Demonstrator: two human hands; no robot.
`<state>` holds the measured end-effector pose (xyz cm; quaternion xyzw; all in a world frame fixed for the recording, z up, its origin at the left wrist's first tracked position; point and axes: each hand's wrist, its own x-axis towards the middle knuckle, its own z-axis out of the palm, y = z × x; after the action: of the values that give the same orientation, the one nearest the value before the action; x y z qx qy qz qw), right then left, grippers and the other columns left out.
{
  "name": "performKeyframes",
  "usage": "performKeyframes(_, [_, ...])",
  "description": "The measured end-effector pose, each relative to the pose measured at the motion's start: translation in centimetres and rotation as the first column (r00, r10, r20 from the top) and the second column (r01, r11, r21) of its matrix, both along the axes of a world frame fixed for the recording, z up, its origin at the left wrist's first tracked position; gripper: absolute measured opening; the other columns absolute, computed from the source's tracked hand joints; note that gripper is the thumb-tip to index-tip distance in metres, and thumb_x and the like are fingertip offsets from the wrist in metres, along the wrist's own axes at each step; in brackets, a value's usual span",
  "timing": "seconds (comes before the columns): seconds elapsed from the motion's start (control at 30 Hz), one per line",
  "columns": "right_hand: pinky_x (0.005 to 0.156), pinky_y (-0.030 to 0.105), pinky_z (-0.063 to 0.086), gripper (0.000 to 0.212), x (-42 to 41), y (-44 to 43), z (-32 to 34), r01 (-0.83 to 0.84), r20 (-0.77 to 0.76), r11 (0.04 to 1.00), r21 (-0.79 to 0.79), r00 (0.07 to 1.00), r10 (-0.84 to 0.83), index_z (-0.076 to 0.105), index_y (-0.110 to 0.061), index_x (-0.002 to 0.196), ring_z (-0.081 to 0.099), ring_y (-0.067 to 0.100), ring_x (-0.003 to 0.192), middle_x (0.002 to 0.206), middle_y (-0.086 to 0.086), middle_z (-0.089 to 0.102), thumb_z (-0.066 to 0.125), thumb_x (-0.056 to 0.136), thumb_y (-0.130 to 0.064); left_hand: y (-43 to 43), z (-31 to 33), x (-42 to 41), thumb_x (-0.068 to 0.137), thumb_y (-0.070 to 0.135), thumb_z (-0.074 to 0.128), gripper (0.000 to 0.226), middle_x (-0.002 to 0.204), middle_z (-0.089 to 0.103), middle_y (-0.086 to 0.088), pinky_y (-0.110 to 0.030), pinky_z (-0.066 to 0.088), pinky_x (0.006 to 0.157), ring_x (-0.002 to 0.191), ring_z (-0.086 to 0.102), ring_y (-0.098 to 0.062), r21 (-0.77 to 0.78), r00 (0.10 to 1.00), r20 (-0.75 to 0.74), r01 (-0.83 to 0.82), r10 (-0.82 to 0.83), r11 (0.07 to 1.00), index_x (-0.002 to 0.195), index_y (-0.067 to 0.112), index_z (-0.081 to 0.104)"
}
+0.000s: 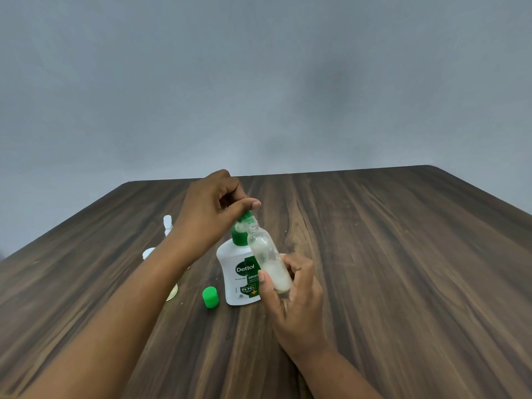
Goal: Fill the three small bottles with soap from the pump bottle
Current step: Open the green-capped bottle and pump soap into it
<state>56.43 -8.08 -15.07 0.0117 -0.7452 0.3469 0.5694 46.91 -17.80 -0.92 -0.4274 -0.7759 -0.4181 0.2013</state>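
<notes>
Your left grip (pixel 213 208) is clenched over the green head of the pump bottle (pixel 236 263), fingers curled and thumb laid across the top. The pump bottle stands upright on the table (pixel 374 254), near the middle, label facing you.

Your right grip (pixel 290 298) is grasping the small bottle (pixel 264 251) by its lower end, thumb on one side and fingers on the other. You hold this clear bottle off the table, just in front of the pump bottle. It is tilted, with its open mouth up against the spout. White soap sits in its lower part; the upper part looks clear.

A green cap (pixel 210 296) lies on the table just left of the pump bottle. Farther left, partly hidden behind your left forearm, are two white-topped bottles (pixel 167 223) and a pale round thing (pixel 173 292) that cannot be made out. A grey wall (pixel 259 82) rises behind the table.
</notes>
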Motion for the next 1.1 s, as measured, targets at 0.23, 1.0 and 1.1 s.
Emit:
performKeyframes(0.23, [0.047, 0.041, 0.050, 0.035, 0.0, -0.1, 0.0, 0.021, -0.001, 0.999, 0.032, 1.000, -0.021, 0.042, -0.018, 0.105, 0.060, 0.020, 0.064, 0.081, 0.003, 0.060, 0.045, 0.097, -0.051, 0.1, -1.2, 0.2, 0.077, 0.019, 0.074, 0.028, 0.063, 0.051, 0.001, -0.012, 0.034, 0.055, 0.059, 0.046, -0.006, 0.088, 0.999, 0.042, -0.008, 0.005, 0.996, 0.056, 0.016, 0.055])
performKeyframes(1.0, [0.045, 0.039, 0.048, 0.032, 0.0, -0.1, 0.1, 0.013, -0.002, 0.999, 0.034, 1.000, -0.013, 0.042, -0.019, 0.103, 0.057, 0.016, 0.061, 0.079, -0.001, 0.057, 0.045, 0.097, -0.051, 0.3, -1.4, 0.1, 0.077, 0.019, 0.074, 0.028, 0.064, 0.051, 0.000, -0.011, 0.035, 0.056, 0.061, 0.046, -0.006, 0.082, 0.999, 0.034, -0.011, 0.009, 0.997, 0.058, 0.011, 0.056])
performKeyframes(1.1, [0.046, 0.039, 0.048, 0.031, 0.1, 0.0, 0.1, 0.007, 0.013, 0.999, 0.044, 1.000, -0.008, 0.042, -0.020, 0.103, 0.058, 0.016, 0.062, 0.080, 0.000, 0.058, 0.046, 0.097, -0.050, 0.1, -1.7, -0.2, 0.077, 0.019, 0.074, 0.028, 0.065, 0.052, -0.004, -0.012, 0.035, 0.055, 0.060, 0.046, -0.007, 0.088, 0.999, 0.054, 0.002, -0.007, 0.996, 0.058, 0.011, 0.056])
